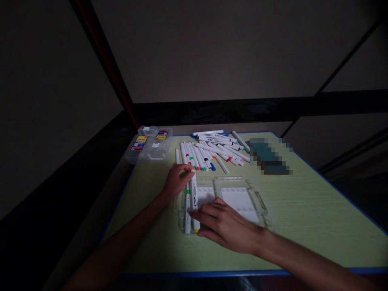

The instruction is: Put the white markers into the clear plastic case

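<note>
We see our left hand [178, 180] closed around the upper end of a white marker [194, 190], fingers and thumb pinching it near the cap. The marker lies lengthwise at the left end of the open clear case [242, 184], just beside two markers already lying there [187, 212], all parallel. Holding it by one end seems to keep it in line with its neighbours.

Our right hand [226, 226] lies flat with the fingers stretched out, grasping nothing. The fingertips rest at the near edge of the case, by the lower ends of the markers. Placed so, it seems to steady the light plastic case and stop the marker ends from sliding out. Whether the fingertips press on the marker itself we cannot tell in this dim light.

The rest of the case shows only its pale bottom. Farther back on the green bench [318, 210], a heap of loose markers [212, 151] lies partly in rows, within our left hand's reach. To the left of it stands a closed clear box [150, 147] with coloured labels, and to the right a dark blurred patch [268, 157].
</note>
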The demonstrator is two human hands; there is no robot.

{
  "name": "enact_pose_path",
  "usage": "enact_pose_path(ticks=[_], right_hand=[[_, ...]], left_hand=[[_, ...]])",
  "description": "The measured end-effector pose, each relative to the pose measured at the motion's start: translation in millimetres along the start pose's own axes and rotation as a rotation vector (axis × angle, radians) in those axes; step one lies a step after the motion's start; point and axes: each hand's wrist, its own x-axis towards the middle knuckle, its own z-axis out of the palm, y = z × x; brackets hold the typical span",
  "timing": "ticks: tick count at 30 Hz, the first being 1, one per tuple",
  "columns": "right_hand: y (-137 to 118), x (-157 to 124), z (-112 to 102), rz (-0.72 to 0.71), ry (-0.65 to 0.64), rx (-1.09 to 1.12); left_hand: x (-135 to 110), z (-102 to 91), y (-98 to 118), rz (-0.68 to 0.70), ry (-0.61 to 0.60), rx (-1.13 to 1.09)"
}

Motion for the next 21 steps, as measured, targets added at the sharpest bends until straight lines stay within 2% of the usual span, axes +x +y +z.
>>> enact_pose_path(ticks=[8,21], right_hand=[[0.4,0.7,3.2,-0.027,0.025,-0.03],[2.5,-1.3,5.7,-0.055,-0.009,-0.033]], left_hand=[[0.4,-0.5,1.2,0.036,-0.042,0.097],[0.9,-3.2,0.4,0.064,-0.066,0.082]])
